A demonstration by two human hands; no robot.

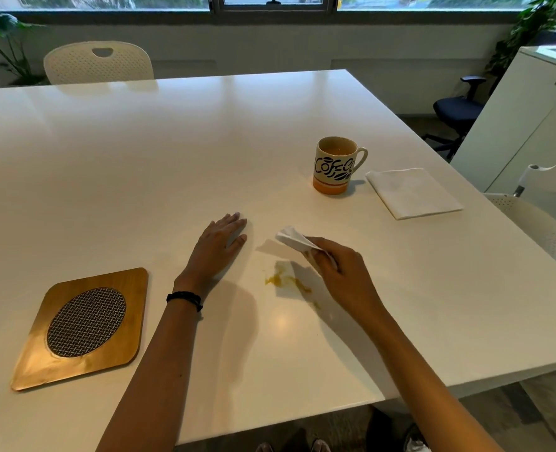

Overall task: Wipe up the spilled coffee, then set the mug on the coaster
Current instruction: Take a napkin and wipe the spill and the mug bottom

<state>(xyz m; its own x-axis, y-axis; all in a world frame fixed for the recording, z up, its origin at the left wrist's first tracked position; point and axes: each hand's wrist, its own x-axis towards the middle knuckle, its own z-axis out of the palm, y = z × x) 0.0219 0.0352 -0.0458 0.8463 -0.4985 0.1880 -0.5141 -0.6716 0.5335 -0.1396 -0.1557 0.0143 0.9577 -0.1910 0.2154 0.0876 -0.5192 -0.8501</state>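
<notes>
Starting at the near edge of the desk (205, 132), the wooden coaster (84, 324) lay towards the near left corner with its woven oval pad facing up and nothing on it, apparently left free for the mug. Just beyond, near the middle of the near edge, the yellowish coffee spill (286, 282) was smeared on the white top, not yet wiped away.

The right hand (338, 272) was closed around a crumpled white napkin (294, 239), its loose end sticking out past the fingers; it hovered just above and beside the spill, seemingly poised for a wiping stroke. The left hand (219, 244) lay open and flat, palm down, fingers spread, gripping nothing, just left of the spill, probably bracing the body and staying out of the napkin's way.

Farther off, towards the right edge, the mug (335, 166) stood upright, well apart from the coaster, handle turned right. Inside, a brownish liquid seemed to sit low; how much remained I could not tell. Just beside its handle lay a folded spare napkin (413, 192), likely held in reserve.
</notes>
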